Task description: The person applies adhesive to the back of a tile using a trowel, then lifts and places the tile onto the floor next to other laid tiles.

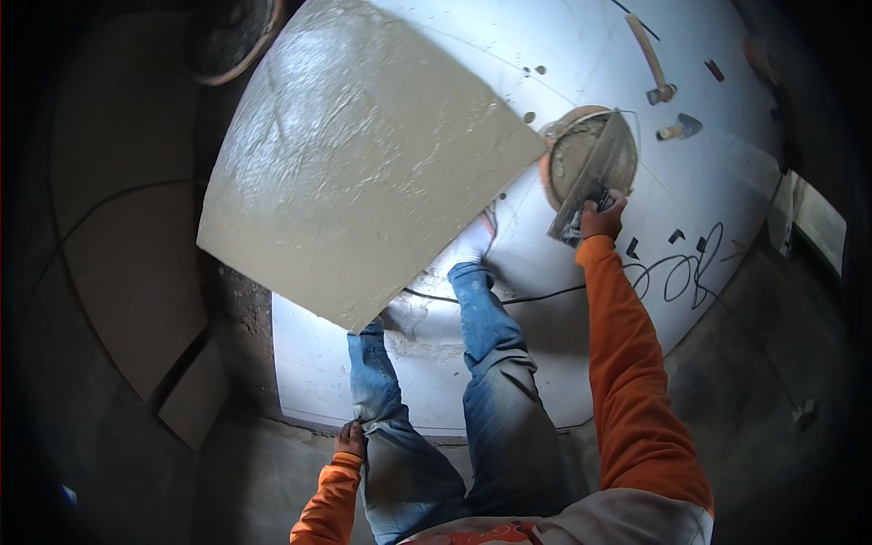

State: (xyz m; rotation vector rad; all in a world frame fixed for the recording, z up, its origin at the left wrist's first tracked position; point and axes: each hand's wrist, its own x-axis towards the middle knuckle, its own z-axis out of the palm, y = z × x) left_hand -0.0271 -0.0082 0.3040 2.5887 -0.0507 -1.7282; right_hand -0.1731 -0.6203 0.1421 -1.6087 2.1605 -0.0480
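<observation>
Grey mortar loading, I judge — my right hand (601, 218) grips a flat steel trowel (595, 173) over the round mortar pan (581, 159); left hand (350, 440) pinches the blue jeans (495, 381) — next, scoop cleanly.

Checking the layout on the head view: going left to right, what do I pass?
Dark tile offcut → left hand → mortar-coated tile → right hand with trowel over the mortar pan → hammer

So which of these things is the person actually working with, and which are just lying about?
In use:
- trowel, held in the right hand
- round pan of grey mortar under it
- big tile coated with mortar

Lying about:
- hammer
- small trowel
- black cable
- dark spacers

The left hand rests on the jeans.
</observation>
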